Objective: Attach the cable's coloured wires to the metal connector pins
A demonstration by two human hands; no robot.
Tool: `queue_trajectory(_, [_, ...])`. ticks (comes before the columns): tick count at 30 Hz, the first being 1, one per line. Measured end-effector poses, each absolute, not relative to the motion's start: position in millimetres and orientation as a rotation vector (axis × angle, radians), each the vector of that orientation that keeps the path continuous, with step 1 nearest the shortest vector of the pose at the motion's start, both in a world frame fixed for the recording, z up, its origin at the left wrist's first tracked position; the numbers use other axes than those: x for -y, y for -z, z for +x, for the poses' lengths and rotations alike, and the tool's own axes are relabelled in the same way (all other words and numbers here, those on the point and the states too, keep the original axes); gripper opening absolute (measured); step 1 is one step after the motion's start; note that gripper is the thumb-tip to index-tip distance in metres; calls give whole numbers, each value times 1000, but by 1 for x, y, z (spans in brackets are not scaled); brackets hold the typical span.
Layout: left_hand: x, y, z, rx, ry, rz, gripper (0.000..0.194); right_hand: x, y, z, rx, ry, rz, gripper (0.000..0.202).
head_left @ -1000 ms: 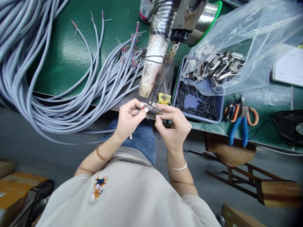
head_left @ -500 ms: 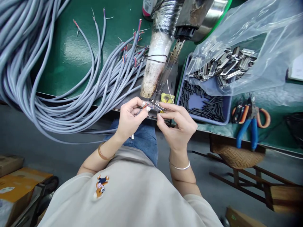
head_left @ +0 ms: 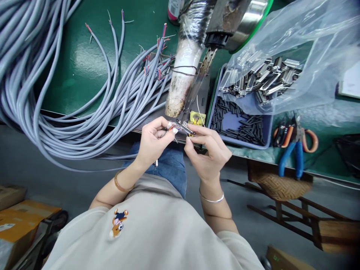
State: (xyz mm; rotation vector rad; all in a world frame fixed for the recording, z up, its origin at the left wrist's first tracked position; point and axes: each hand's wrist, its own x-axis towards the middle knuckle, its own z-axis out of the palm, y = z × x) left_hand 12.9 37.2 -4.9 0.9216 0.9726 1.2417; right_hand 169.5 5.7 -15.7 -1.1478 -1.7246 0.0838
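Note:
My left hand [head_left: 156, 139] pinches the stripped end of a grey cable, whose thin coloured wires [head_left: 172, 126] fan out at the fingertips. Facing it, my right hand [head_left: 208, 150] is closed on a small metal connector [head_left: 186, 128] with a row of pins. The wire ends meet the connector's left side, just below the tip of a soldering iron [head_left: 194, 88]. A thin white strand [head_left: 199, 108] rises from near my right fingers. Behind the connector lies a yellow sponge [head_left: 197, 118].
Many grey cables [head_left: 112, 127] spread across the left. A wrapped white tube [head_left: 180, 82] stands beside the iron. To the right are a blue tray [head_left: 268, 131] of black sleeves, a plastic bag of connectors [head_left: 267, 78], blue-handled pliers [head_left: 292, 157] and a wooden stool [head_left: 332, 232].
The whole view has shifted slightly, so most things sit a little further left. Both hands keep their hold, with the wires and connector still together near the iron.

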Motion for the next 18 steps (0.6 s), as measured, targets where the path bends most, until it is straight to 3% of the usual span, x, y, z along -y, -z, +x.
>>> queue_trajectory(18, [-33, 4, 13, -1046, -1224, 959, 20, -9, 12, 168, 1650, -209, -1171, 18])
